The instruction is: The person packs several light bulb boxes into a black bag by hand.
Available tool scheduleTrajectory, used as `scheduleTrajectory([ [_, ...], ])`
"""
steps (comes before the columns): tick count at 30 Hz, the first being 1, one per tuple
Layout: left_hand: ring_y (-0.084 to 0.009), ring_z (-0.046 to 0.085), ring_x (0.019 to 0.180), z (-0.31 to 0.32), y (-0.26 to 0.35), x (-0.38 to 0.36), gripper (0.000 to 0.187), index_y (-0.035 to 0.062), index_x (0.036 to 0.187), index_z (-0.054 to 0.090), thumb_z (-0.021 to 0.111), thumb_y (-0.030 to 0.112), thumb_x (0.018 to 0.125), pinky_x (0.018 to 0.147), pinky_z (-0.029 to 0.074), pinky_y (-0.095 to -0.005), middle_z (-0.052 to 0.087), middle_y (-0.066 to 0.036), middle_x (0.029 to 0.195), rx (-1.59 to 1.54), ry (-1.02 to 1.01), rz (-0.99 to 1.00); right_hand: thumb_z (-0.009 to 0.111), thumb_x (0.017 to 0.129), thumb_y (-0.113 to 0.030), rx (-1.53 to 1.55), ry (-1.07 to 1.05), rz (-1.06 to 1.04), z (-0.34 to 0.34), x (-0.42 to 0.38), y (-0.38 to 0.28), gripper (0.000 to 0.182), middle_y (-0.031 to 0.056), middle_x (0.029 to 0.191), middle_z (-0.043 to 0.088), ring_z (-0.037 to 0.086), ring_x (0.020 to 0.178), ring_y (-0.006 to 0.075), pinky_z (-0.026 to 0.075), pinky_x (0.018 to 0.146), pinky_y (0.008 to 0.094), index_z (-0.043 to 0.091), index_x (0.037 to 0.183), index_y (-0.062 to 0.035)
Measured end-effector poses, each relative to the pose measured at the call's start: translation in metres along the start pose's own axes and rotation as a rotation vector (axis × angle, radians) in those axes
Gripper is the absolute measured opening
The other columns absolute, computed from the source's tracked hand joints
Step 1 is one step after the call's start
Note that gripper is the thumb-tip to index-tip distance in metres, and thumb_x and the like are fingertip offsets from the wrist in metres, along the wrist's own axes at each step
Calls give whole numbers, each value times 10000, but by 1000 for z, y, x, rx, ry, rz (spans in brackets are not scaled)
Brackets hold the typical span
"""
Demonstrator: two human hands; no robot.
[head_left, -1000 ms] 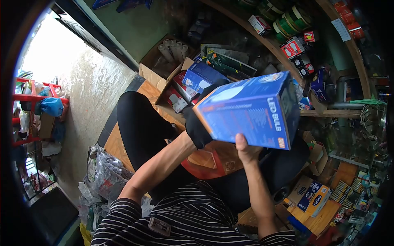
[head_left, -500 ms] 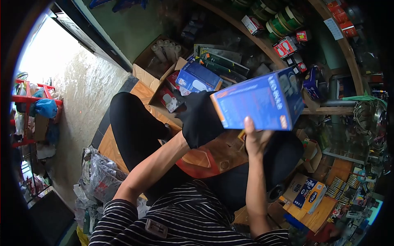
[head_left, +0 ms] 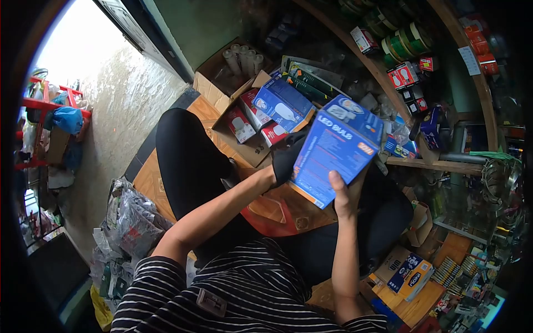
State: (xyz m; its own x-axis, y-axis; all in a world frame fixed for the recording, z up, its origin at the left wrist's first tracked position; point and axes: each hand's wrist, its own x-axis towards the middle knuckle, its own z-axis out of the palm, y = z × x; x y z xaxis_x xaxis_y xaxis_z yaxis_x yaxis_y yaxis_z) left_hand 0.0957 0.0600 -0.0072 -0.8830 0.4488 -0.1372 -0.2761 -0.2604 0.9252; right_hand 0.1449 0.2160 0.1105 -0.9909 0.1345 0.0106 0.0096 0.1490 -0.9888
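Note:
A blue LED bulb box (head_left: 327, 161) with an orange lower edge is tilted in front of me, over my lap. My right hand (head_left: 345, 200) grips it from the near right, its thumb pressed flat on the printed face. Black cloth (head_left: 284, 166) covers my left hand from the wrist on, so the fingers are hidden. That covered hand is against the box's left side, partly behind it. Just beyond, a similar blue bulb box (head_left: 283, 105) and red-and-white bulb boxes (head_left: 241, 125) sit in an open carton (head_left: 252, 152).
Another carton with white tubes (head_left: 242, 60) stands farther back. Wooden shelves on the right carry small red boxes (head_left: 403, 76) and green-rimmed rolls (head_left: 408, 44). Grey plastic bags (head_left: 130, 216) lie at my left. A yellow-and-blue box (head_left: 413, 277) is at lower right.
The box has tipped and moved lower, now showing its top and printed face. My cloth-covered left hand has shifted right against its side, and the view has turned slightly.

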Motion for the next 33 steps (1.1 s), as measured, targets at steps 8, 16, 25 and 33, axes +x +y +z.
scheduleTrajectory([
  [8,-203,709,936,0,35,7,276,22,1173,638,522,249,1067,851,583,-323,691,-109,1094,-567,195,-218,828,802,-372,-102,-68,-177,13,6,2,1197,229,1586,281,325,1483,340,269,1230,481,76,1640,32],
  [16,-282,628,1017,15,-5,-5,288,-10,1253,579,537,77,982,852,509,-322,611,-161,1048,762,-23,450,769,851,-336,-94,228,-83,-13,9,-6,1074,238,1633,290,331,1497,334,250,1237,467,143,1640,37],
  [25,-191,653,1164,15,-1,-22,343,32,1377,569,546,168,1063,1013,533,-345,665,-111,1288,100,-76,-120,853,773,-356,-138,-34,-146,-4,11,-7,1133,235,1541,396,418,1425,324,317,1200,466,213,1613,54],
  [33,-230,656,1141,22,0,-13,432,68,1352,607,482,360,1060,1018,506,-387,686,-119,1291,-356,-4,-75,815,831,-344,-263,16,-79,-8,16,3,1059,241,1479,384,467,1373,352,358,1175,474,222,1643,-11],
])
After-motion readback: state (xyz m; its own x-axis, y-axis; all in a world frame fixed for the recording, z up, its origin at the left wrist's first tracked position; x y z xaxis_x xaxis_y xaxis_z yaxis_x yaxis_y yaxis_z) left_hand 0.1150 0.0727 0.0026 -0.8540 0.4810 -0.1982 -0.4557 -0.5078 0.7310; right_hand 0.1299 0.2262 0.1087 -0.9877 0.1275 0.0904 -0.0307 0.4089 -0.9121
